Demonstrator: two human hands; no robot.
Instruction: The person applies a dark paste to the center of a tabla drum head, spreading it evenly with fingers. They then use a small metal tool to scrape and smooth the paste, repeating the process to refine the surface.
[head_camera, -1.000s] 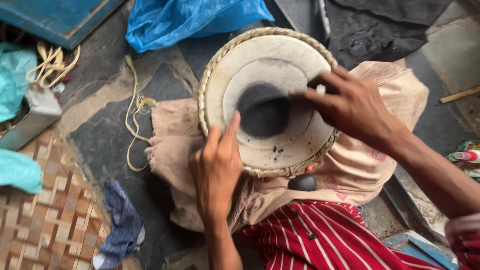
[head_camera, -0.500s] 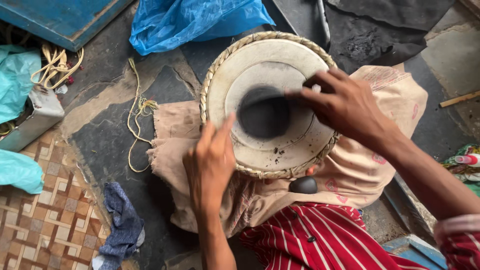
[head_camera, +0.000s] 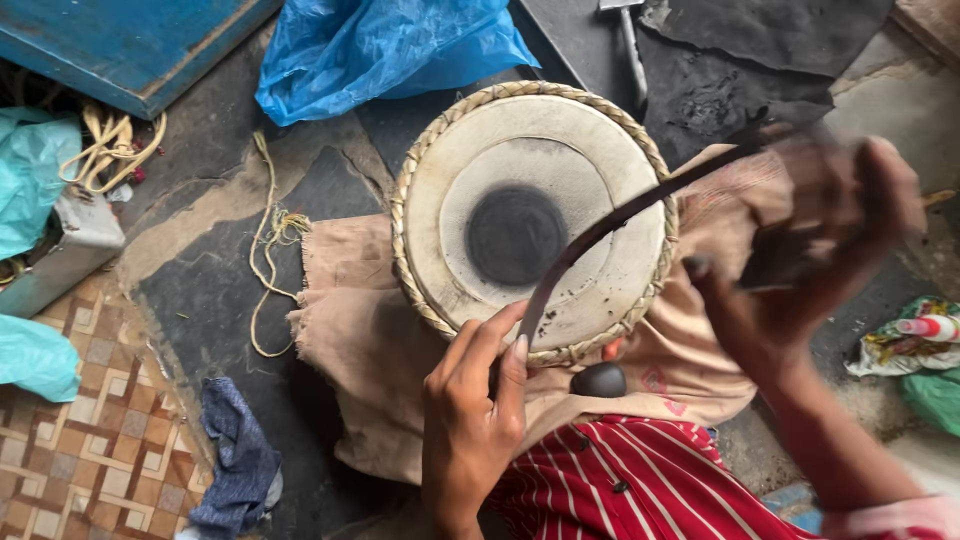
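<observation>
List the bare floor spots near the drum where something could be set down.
Free: dark stone floor left of the tan cloth, between cord and blue rag; tiled floor lower left. Crowded: drum edge, where left hand and right hand hold a dark strip.

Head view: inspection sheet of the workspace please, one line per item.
Surface: dark stone floor, patterned tiles at lower left.
Job's things: round drum with black centre patch, lying on a tan cloth; a thin dark strip runs across the drumhead.
Clutter: blue plastic bag, blue rag, teal plastic, dark oval stone.
Grippers: left hand pinches the strip's lower end at the drum's rim; right hand blurred, grip on the strip's upper end unclear.
Cables: pale cord loose on the floor.
Surroundings: blue board, hammer, red striped garment.
</observation>
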